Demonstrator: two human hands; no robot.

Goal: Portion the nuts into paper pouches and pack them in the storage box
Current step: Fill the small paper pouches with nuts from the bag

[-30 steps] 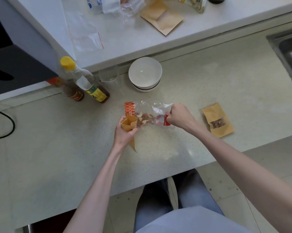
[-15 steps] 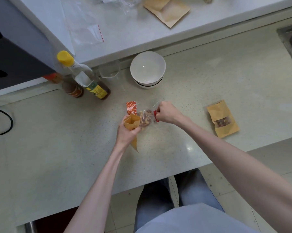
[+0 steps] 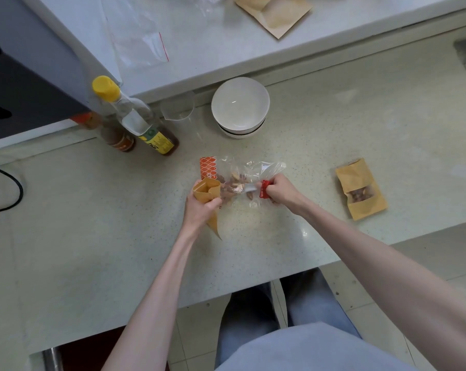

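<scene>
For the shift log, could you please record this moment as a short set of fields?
left hand: holds an open paper pouch, mouth up
right hand: grips the red end of the clear nut bag
nut bag: lies across the counter, nuts gathered at the pouch mouth
filled pouch: flat on the counter, right of the hands
white bowls: stacked behind the bag
storage box: not in view

Your speckled pale counter, white bowls stacked at twelve o'clock; clear cup beside them, two sauce bottles at ten o'clock; filled paper pouch lying at three o'clock
</scene>
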